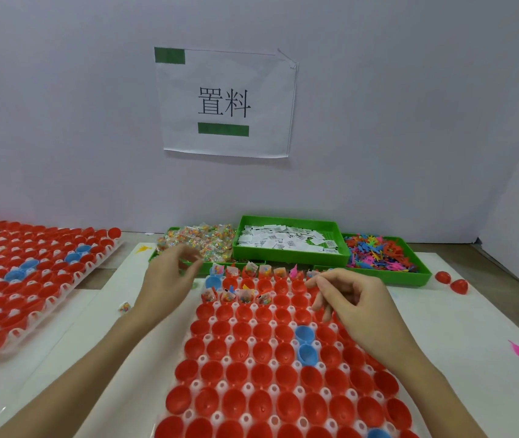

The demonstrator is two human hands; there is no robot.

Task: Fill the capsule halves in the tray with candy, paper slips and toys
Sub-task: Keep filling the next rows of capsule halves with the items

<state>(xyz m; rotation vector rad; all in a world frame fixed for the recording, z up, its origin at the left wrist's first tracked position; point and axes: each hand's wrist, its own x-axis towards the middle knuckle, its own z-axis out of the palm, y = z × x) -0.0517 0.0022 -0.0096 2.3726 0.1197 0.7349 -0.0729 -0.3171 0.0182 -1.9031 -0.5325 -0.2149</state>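
Left hand [169,276] is reaching w/ loose, spread fingers, nothing in its grip yet afaict, right at the near edge of the candy packets [198,243]. Right hand [353,298] hovers just above the tray [251,387], fingers curled; can't tell if it pinches anything. Candy packets sit just past the tray's far edge, paper slips [286,240] beside them, toys [378,252] further right. Packets prob light, crinkly and slippery, so pinch one by a corner. Only the tray's far capsule halves [242,349] are filled.
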